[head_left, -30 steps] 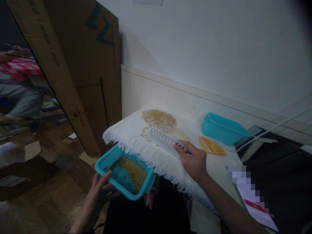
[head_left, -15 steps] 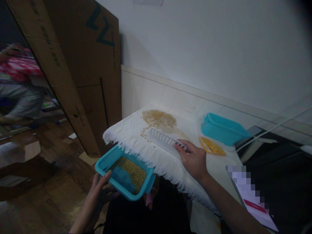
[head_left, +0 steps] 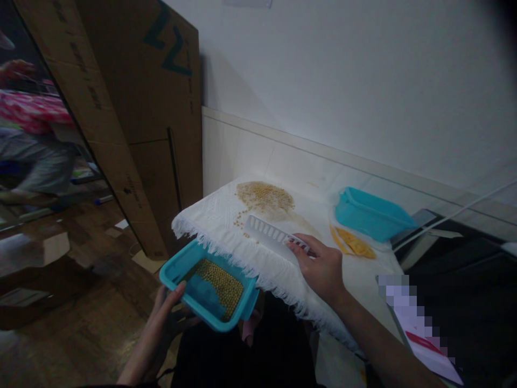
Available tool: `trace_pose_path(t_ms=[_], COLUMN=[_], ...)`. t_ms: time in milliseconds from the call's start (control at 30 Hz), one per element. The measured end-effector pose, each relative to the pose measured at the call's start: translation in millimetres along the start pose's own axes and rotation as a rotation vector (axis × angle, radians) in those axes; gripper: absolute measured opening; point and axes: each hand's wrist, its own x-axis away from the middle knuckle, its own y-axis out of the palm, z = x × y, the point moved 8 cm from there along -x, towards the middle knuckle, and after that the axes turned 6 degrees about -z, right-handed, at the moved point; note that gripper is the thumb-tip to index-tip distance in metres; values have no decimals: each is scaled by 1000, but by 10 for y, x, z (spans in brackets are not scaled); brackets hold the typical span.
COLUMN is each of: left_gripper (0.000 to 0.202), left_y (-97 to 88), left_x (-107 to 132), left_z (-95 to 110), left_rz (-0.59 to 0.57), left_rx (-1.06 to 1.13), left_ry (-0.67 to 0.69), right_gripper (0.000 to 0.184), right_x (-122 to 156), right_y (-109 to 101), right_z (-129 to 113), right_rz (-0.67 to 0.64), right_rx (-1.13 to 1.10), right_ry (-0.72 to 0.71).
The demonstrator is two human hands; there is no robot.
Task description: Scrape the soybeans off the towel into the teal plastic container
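My left hand [head_left: 168, 304] grips the near-left rim of a blue plastic basin [head_left: 202, 310], thumb over the edge. Soybeans [head_left: 222, 283] cover part of its bottom, and the basin sits just under the fringed edge of a white cloth [head_left: 283, 291]. In my right hand [head_left: 321, 264] is a white slotted plastic strip [head_left: 269, 234], held by one end and lying low over the cloth. Beyond the strip, a pile of soybeans [head_left: 266, 194] spreads on the cloth, and a few loose ones lie close to the strip's far end.
A second blue basin [head_left: 369, 213] stands at the right, behind an orange-yellow packet [head_left: 353, 242]. A tall cardboard box [head_left: 149, 134] rises at the left, and a white wall backs the table. Another person [head_left: 32, 124] sits beyond the box. A white cable [head_left: 456, 213] crosses at right.
The slotted strip has shifted very slightly toward the cloth's front edge. Both hands keep their grips, and the basin stays at the fringe.
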Motion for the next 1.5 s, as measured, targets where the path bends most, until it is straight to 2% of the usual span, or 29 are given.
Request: trace_pose_path(t_ms=[133,333,633,867,967,1133,1233,1333,1500], left_gripper=[96,89,92,80,79,85,92,99,96], left_y=[-5,101,205,207,188,164,166,172,173], left_x=[8,116,229,241,232,210,211,206,214], left_z=[16,46,98,109,103,86,86,93,106], left_rz=[29,37,26,24,45,45,38,27,35], left_rx=[-69,-66,-58,-61,-66,-70,-78,-86,-78], left_ry=[37,29,43,46,43,46,53,60,46], right_gripper=[22,23,21,20,20,25,24,22,21], right_x=[-1,45,160,259,199,-82,-221,-275,-270], right_y=[4,8,45,61,60,99,187,247,266], right_z=[-62,-213,-527,-843,-762,-284,-100,-64,-101], right_rz=[1,-17,-57,-99,-66,74,54,13,8], right_rx=[-1,8,12,-41,-24,57,66,52,36], right_ry=[-31,-95,-259,-330,-262,-79,-38,-38,-67])
